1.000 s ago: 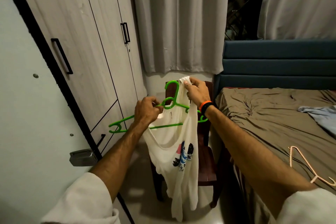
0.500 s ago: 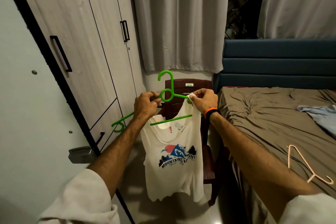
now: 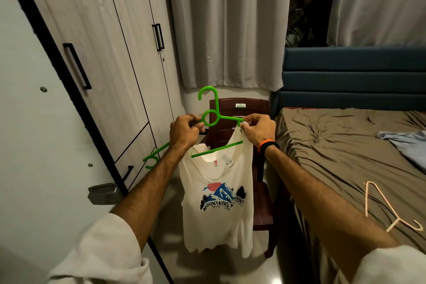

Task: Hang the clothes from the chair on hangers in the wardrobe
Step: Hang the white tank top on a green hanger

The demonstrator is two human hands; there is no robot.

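Green plastic, the hanger (image 3: 215, 122) sits at the centre of the frame, its hook pointing up in front of the dark wooden chair (image 3: 258, 108). The left hand (image 3: 184, 132) is closed around the hanger's left shoulder just beside the ring under the hook, fingers curled tight on the plastic. The right hand (image 3: 258, 129) pinches the right shoulder strap of the white tank top (image 3: 216, 203) together with the hanger's right tip, fingertips narrow and pressed on cloth.

The top hangs straight down below the hands, its mountain print facing the camera. Its right strap looks seated on the hanger arm; the left arm of the hanger pokes out bare toward the lower left, so that strap seems not yet on. The step in hand, as I judge it, is dressing the hanger, roughly half done for this 1 garment.

Next, the left strap needs to be drawn over the bare arm, probably with the right hand steadying the hanger. After that the wardrobe (image 3: 92, 53), filling the upper left with its doors shut, has to be opened. A pale hanger (image 3: 378, 207) lies on the bed (image 3: 334, 145) at lower right.
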